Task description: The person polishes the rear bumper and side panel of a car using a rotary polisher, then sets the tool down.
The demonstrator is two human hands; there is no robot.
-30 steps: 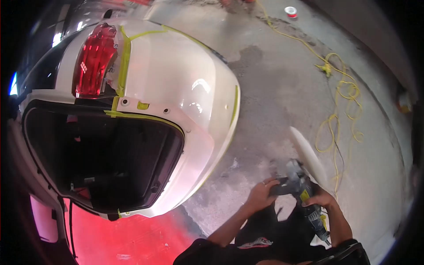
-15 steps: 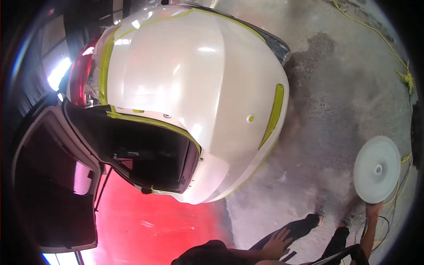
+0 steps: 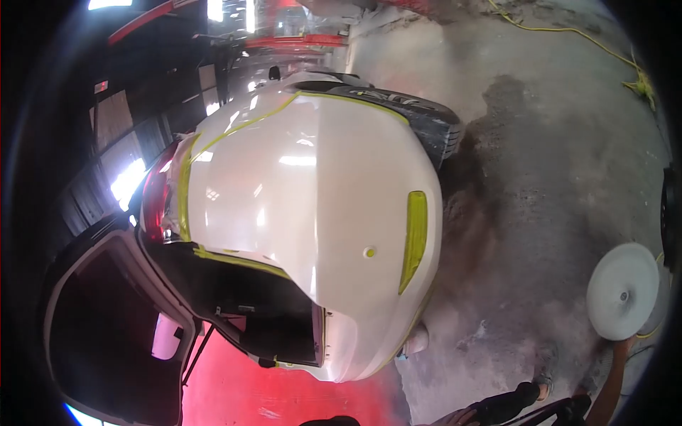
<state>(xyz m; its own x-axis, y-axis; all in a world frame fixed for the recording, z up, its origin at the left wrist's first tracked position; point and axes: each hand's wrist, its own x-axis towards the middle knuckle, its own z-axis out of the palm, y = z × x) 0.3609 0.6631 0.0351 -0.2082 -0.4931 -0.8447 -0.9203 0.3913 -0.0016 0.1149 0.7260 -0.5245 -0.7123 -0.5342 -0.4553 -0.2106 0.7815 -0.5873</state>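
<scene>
The white car's rear corner (image 3: 355, 192) fills the middle of the head view, with yellow-green masking tape (image 3: 414, 241) on its bumper and along its panel edges. My right hand (image 3: 624, 346) is at the far right, closed on a polisher whose round pale pad (image 3: 624, 292) faces me and hides the tool's body. The pad is apart from the car. At the bottom edge my left hand (image 3: 458, 417) is partly visible by my dark-clothed leg, fingers extended, holding nothing. The red tail light (image 3: 158, 192) is partly covered by clear film.
The tailgate (image 3: 117, 334) is raised at the lower left beside the dark cargo opening (image 3: 266, 309). A rear wheel (image 3: 430, 124) shows behind the bumper. Red floor (image 3: 284, 394) lies below the car, grey concrete (image 3: 540, 177) to the right, with a yellow cord (image 3: 554, 28).
My left hand has let go of the polisher and moved down left. My right hand has swung the polisher right, turning its pad towards me. The view has shifted, showing more bumper and the wheel.
</scene>
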